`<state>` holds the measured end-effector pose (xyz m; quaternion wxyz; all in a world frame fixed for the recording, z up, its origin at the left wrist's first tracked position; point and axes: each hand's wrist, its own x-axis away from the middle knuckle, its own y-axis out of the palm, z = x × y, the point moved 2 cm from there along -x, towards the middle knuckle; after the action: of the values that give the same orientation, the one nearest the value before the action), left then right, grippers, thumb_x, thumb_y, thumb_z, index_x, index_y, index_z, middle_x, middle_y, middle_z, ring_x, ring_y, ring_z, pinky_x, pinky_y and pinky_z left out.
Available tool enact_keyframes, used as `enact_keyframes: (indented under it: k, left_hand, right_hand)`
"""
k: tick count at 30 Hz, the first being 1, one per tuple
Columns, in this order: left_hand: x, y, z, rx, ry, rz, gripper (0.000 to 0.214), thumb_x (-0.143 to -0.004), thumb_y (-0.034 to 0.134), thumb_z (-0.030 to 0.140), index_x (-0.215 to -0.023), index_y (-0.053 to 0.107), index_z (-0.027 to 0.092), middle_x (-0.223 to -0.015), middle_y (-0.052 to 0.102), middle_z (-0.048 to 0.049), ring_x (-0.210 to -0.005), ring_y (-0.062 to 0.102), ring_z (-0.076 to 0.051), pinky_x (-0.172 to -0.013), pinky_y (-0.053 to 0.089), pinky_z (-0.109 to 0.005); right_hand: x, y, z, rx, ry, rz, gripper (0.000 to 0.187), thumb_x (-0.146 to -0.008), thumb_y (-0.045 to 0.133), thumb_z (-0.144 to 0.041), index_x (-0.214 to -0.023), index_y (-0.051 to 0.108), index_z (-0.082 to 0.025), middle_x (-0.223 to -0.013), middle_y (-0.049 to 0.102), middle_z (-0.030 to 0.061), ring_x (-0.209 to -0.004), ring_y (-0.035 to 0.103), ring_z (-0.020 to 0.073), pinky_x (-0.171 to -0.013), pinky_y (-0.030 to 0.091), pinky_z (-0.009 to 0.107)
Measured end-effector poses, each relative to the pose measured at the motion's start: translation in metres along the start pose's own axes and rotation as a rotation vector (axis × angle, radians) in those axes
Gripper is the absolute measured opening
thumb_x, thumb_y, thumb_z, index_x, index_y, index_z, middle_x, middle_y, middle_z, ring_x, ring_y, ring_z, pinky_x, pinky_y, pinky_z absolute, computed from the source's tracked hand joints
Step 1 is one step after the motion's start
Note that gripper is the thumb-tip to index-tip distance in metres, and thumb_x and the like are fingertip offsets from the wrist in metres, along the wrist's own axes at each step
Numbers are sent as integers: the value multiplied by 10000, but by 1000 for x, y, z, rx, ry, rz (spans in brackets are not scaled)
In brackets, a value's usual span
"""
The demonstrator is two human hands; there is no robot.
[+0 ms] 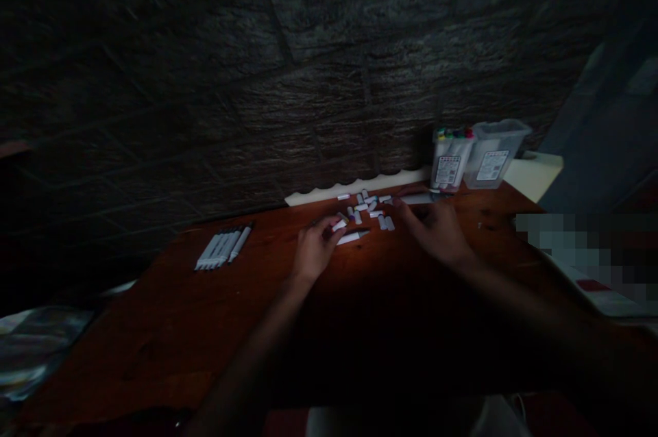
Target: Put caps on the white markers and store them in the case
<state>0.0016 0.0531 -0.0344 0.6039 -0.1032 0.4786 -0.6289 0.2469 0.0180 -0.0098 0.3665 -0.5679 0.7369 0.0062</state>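
My left hand [316, 245] is closed, its fingertips pinching a small white marker cap [339, 223]. Just beside those fingertips, a white marker [349, 238] with a grey tapered end lies on the table. My right hand [439, 228] curls around a pale marker [417, 198], thumb and forefinger meeting near its left end; dim light blurs the contact. Between the two hands, several loose white caps [373, 206] with coloured ends are scattered, some touching each other.
Several white markers [221, 248] lie side by side on the left of the wooden table [205, 327]. At the back right stand a clear box of markers [451, 159] and another clear plastic box [496, 156]. A scalloped cream strip [354, 187] runs along the dark stone wall [308, 81].
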Motion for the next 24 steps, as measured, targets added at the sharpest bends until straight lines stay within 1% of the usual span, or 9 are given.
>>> enact_keyframes:
  k: [4, 8, 10, 13, 14, 17, 19, 22, 24]
  left_hand:
    - [2, 6, 1, -45, -46, -60, 252, -882, 567, 316, -1105, 654, 239, -1032, 730, -33, -905, 690, -198, -851, 533, -340]
    - [4, 7, 6, -69, 32, -111, 256, -888, 551, 296, -1122, 644, 247, -1121, 701, -33, -1038, 653, -206, -940, 497, -364]
    - [4, 7, 8, -52, 102, -126, 247, -885, 555, 288, -1110, 646, 242, -1160, 678, -39, -1080, 629, -202, -964, 484, -363]
    - [5, 8, 9, -37, 163, -159, 248, -869, 576, 251, -1106, 649, 240, -1157, 672, -43, -1079, 622, -206, -959, 489, -377]
    - [5, 9, 8, -41, 173, -171, 246, -863, 580, 230, -1097, 656, 238, -1150, 675, -44, -1072, 625, -210, -956, 491, -385]
    - [6, 11, 7, -62, 171, -197, 236, -863, 564, 180, -1061, 678, 239, -1103, 697, -47, -1029, 646, -216, -931, 507, -395]
    - [6, 11, 8, -65, 179, -211, 245, -868, 547, 160, -1053, 683, 245, -1090, 703, -46, -1023, 648, -214, -925, 510, -395]
    - [6, 12, 10, -70, 241, -197, 272, -869, 533, 127, -1061, 679, 252, -1143, 680, -42, -1082, 616, -211, -963, 480, -414]
    - [6, 12, 11, -100, 265, -154, 270, -867, 533, 120, -1055, 679, 248, -1183, 656, -48, -1116, 591, -224, -976, 458, -443]
  right_hand:
    - [-1, 2, 5, 60, 41, -19, 377, -889, 513, -468, -921, 694, -139, -565, 628, 24, -447, 534, 129, -436, 341, 240]
    - [-3, 3, 12, 104, 64, -33, 455, -898, 475, -489, -669, 673, -148, -509, 602, 34, -456, 551, 145, -460, 378, 252]
    - [-3, 5, 15, 68, 29, -32, 435, -907, 463, -469, -734, 699, -146, -653, 683, 66, -580, 626, 171, -537, 446, 260]
    - [-4, 7, 18, -8, -36, -7, 358, -913, 469, -417, -983, 704, -155, -997, 719, 93, -840, 677, 193, -696, 501, 273]
    - [-5, 8, 19, 3, -19, -18, 363, -912, 470, -419, -978, 708, -153, -991, 722, 94, -816, 682, 191, -676, 501, 271]
    - [-5, 9, 22, 111, 82, -95, 455, -917, 449, -459, -767, 729, -134, -670, 710, 74, -540, 635, 172, -493, 434, 259]
    - [-5, 8, 22, 146, 92, -108, 486, -921, 440, -462, -699, 724, -135, -543, 660, 55, -472, 597, 164, -456, 397, 256]
    - [-5, 8, 22, 136, 77, -121, 444, -920, 451, -438, -743, 730, -142, -561, 664, 47, -486, 599, 161, -477, 422, 258]
    - [-4, 11, 23, 100, 50, -151, 362, -915, 470, -402, -855, 734, -161, -709, 711, 56, -577, 644, 169, -536, 471, 268]
